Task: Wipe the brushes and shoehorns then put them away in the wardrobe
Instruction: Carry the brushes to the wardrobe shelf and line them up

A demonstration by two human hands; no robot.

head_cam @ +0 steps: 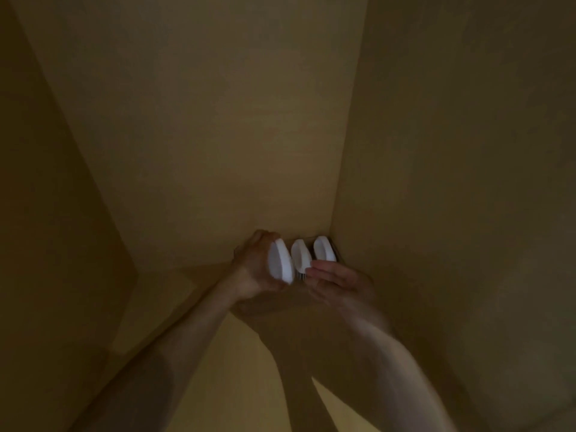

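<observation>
Inside a dim wardrobe compartment, three white oval brushes stand side by side in the back right corner. My left hand grips the leftmost brush and holds it tilted just beside the middle brush. The right brush rests against the right wall. My right hand is open with fingers spread, its fingertips at the near end of the middle brush, where dark bristles show. No shoehorn is in view.
The wooden shelf floor stretches toward me. The back panel, left wall and right wall enclose the space. Light is low and the picture is blurred.
</observation>
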